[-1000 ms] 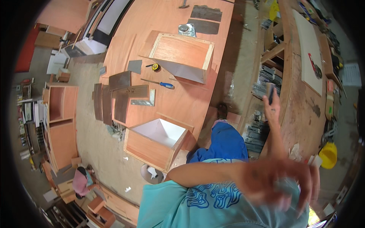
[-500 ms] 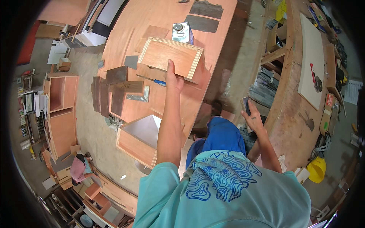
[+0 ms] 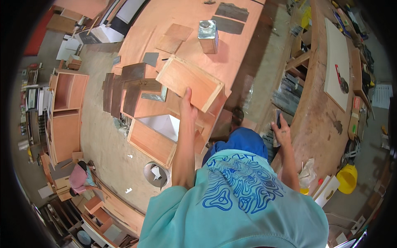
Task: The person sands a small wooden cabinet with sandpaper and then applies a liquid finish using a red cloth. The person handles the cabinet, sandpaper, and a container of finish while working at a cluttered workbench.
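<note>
"What's done at the left?"
"A white-lined plywood drawer box (image 3: 149, 142); its walls look joined."
"Next?"
"The left hand (image 3: 188, 110) grips a second plywood box (image 3: 190, 80), thumb on its face, fingers hidden; tilted over the worktable (image 3: 175, 16), it too seems assembled."
"Rightmost?"
"The right hand (image 3: 283, 133) clasps a dark block (image 3: 278, 113), apart from both boxes. What's left undone, I can't tell."

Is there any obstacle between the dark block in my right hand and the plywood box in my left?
Nothing visible stands between the dark block in your right hand and the plywood box in your left hand.
</note>
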The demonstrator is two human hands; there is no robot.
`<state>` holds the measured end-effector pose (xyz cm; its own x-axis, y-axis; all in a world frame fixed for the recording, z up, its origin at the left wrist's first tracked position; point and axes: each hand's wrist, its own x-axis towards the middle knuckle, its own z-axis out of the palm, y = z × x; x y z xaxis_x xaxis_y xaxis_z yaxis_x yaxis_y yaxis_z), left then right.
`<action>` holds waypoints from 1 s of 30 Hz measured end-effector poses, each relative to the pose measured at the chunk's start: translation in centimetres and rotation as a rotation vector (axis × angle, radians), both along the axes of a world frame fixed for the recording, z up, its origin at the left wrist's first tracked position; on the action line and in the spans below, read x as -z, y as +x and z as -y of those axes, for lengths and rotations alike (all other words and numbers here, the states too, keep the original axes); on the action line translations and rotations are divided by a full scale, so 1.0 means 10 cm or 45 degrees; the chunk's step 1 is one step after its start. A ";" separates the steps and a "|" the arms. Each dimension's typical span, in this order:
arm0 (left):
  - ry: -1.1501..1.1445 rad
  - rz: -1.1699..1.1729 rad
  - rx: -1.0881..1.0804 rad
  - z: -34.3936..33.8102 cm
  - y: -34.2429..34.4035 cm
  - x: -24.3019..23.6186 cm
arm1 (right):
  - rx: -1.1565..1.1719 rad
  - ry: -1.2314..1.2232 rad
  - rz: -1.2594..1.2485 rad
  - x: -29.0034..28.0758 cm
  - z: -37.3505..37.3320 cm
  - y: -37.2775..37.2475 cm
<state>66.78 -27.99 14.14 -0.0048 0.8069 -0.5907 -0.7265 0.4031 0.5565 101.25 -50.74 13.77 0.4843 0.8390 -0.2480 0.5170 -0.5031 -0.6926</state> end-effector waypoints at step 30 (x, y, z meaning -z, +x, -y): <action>0.121 -2.180 -0.195 -0.56 -0.71 -0.29 | -1.473 0.726 0.554 -0.78 -2.99 -2.74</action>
